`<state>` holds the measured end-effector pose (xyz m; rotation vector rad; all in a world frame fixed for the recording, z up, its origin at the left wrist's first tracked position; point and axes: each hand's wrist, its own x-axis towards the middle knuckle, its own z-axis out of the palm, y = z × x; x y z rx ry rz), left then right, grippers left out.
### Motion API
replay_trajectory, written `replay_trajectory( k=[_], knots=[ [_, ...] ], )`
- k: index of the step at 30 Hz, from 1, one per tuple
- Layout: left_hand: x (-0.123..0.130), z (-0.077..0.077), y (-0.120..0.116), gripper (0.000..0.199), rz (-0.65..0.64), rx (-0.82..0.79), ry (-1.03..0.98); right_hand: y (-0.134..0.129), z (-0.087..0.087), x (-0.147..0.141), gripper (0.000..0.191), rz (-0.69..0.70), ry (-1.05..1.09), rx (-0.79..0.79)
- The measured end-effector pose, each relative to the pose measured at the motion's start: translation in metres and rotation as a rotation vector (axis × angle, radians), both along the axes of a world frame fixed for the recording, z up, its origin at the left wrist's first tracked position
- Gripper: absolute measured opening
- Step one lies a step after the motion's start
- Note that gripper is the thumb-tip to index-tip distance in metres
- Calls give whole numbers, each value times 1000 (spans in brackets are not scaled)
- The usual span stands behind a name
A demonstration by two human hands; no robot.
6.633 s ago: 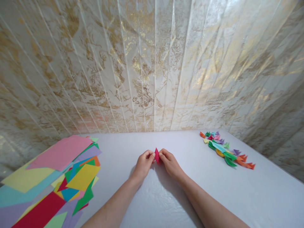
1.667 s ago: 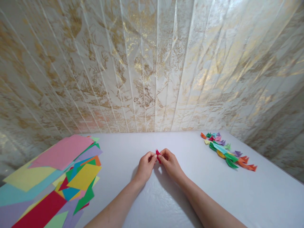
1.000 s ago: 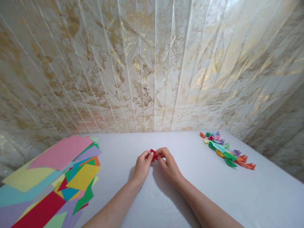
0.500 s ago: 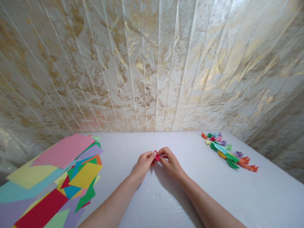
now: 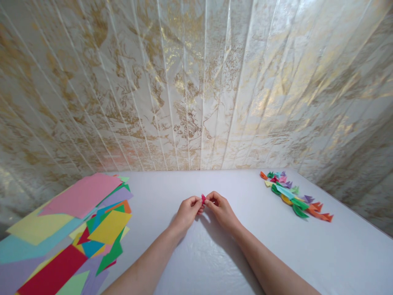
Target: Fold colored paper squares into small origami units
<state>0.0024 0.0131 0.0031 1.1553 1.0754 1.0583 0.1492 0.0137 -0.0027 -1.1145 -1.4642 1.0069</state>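
A small folded piece of crimson paper (image 5: 203, 198) is held between both hands just above the middle of the white table, its pointed tips showing upward. My left hand (image 5: 187, 211) pinches it from the left, with fingers curled under. From the right, my right hand (image 5: 221, 209) grips it between thumb and index finger. Most of the paper's lower part is hidden by the fingertips.
Coloured paper sheets overlap on the left of the table (image 5: 172, 184), including a pink sheet (image 5: 86, 194), a yellow one (image 5: 112, 226) and a red one (image 5: 53, 272). Several small folded paper pieces (image 5: 285, 192) lie at the right. A gold-patterned curtain (image 5: 190, 90) hangs behind.
The fingertips have closed further over the crimson paper, so less of it shows. Both hands have shifted very slightly.
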Motion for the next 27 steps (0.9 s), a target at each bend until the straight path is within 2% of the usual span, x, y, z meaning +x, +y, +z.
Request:
replay_trajectory(
  k=[9,19,27],
  knots=[
    [3,-3,-1,37,21,21,26,4,-9,-3,25,-90,60,-14],
    [4,-9,0,30,-6,99,80,0,-5,-3,20,-106,-10,21],
    [6,-13,1,27,29,53,72,0,-4,-4,15,-116,-22,27]
  ],
)
